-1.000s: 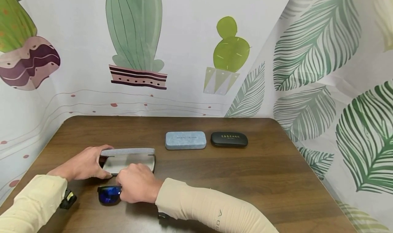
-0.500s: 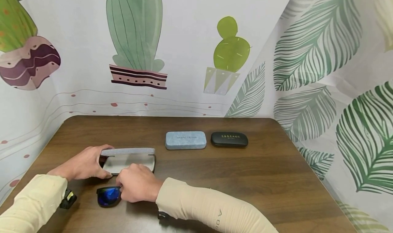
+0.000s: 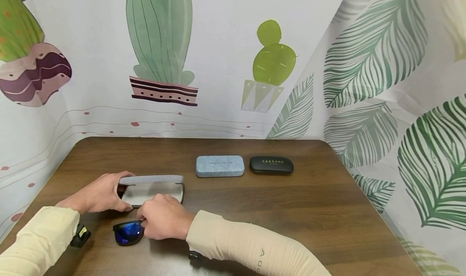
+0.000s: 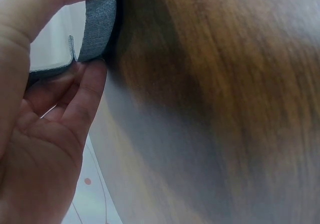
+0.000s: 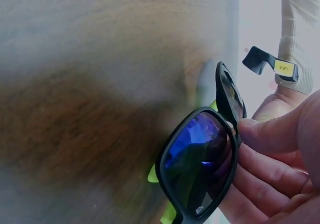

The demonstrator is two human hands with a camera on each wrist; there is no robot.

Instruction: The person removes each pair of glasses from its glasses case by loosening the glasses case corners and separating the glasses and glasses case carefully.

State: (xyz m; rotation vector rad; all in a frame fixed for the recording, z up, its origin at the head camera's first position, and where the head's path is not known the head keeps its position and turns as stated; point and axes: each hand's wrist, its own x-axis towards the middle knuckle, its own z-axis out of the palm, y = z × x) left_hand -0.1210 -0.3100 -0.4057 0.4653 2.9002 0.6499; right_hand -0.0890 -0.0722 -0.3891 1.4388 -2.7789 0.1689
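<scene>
My left hand (image 3: pixel 100 193) grips the left end of an opened glasses case (image 3: pixel 152 180) with a grey-blue outside and a pale lining. In the left wrist view its thumb and fingers hold the end of the case (image 4: pixel 99 28) near the hinge. Just in front of the case, my right hand (image 3: pixel 165 217) pinches black-framed sunglasses (image 3: pixel 129 232) with blue mirrored lenses. The right wrist view shows thumb and fingers at the bridge of the sunglasses (image 5: pixel 202 159), whose temples have yellow-green parts. From the head, the right hand hides one lens and part of the case's front.
A closed light-blue glasses case (image 3: pixel 220 166) lies toward the back of the brown wooden table (image 3: pixel 291 211). To its right is a closed black glasses case (image 3: pixel 271 165) with gold lettering. A patterned fabric backdrop (image 3: pixel 218 66) rises behind the table.
The sunglasses have tilted slightly in my right hand, their visible lens shifting a little left and down. My left hand and the opened case stay in place.
</scene>
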